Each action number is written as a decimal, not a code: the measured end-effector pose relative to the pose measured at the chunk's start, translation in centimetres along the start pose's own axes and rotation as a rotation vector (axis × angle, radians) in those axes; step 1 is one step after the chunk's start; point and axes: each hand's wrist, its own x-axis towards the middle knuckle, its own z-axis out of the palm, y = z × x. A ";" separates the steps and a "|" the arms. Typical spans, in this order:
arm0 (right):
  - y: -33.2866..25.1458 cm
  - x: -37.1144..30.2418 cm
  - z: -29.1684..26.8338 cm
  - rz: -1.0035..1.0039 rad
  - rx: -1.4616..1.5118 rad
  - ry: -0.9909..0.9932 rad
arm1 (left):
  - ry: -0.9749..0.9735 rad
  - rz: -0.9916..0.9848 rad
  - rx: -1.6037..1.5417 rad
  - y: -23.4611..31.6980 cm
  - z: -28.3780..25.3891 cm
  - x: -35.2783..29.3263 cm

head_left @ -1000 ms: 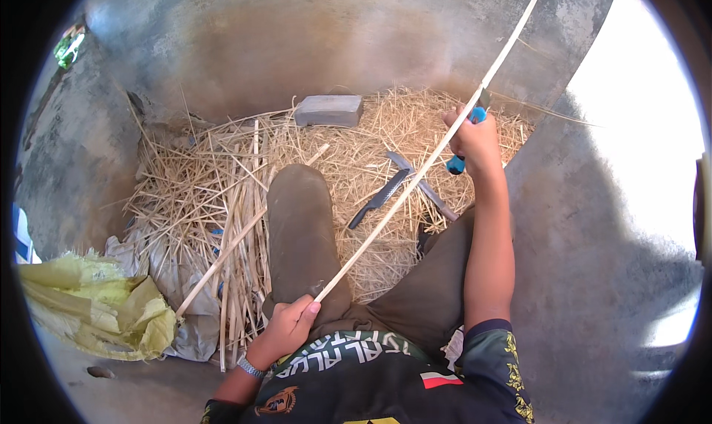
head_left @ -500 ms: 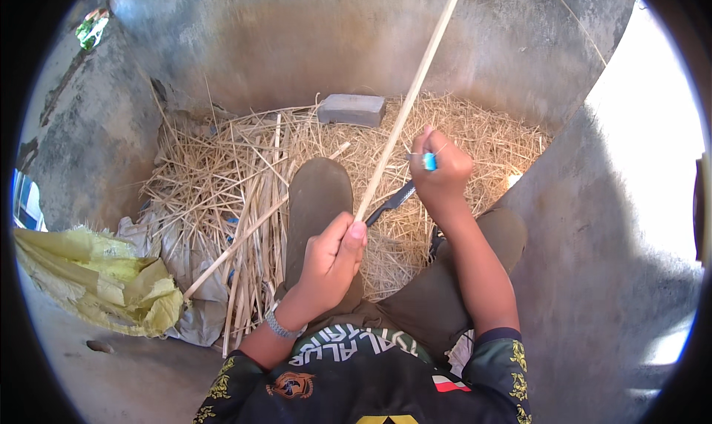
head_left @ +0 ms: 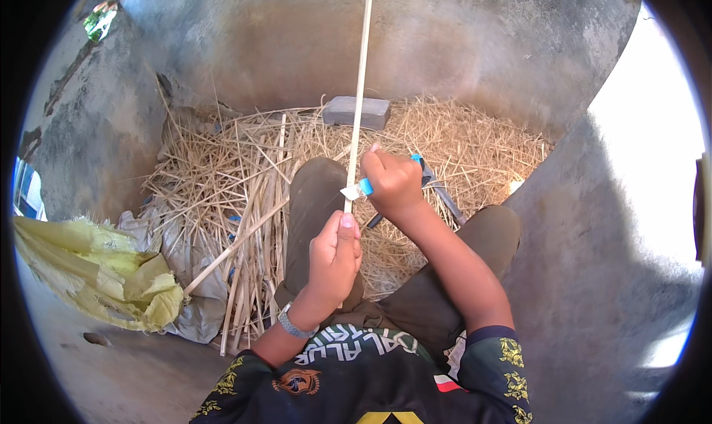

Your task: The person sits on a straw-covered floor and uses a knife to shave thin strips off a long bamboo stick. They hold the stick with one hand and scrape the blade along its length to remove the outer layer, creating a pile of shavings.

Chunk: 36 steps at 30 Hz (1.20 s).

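Left hand: the left hand (head_left: 335, 252) is closed around the lower part of the strip, thumb laid along it, fingers curled.
Right hand: the right hand (head_left: 393, 179), between 1 and 2 o'clock from the left, makes a tight fist around the knife's handle.
Strip: the long, slender, pale wood-like strip (head_left: 361, 75) rises from the left hand toward 12 o'clock and leaves the view at the top.
Knife: the short-bladed knife with a blue handle (head_left: 366, 187) points toward 8 o'clock; its pale blade crosses in front of the strip, just above the left thumb. Whether it bites in, I cannot tell.
Spare tool: a grey, flat metal bar (head_left: 449, 204) lies at 2 o'clock, partly hidden by the right arm.
Brick: a grey rectangular block (head_left: 356, 113), at 12 o'clock against the wall.
Heap: tangled straw-coloured strips (head_left: 237, 201), at 10 o'clock.
Sack: a crumpled yellow woven sack (head_left: 96, 276), at 9 o'clock.
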 end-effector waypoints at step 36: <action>10.6 1.9 -2.1 0.320 -0.480 0.124 | -0.182 -0.002 0.593 -0.8 -1.9 -5.1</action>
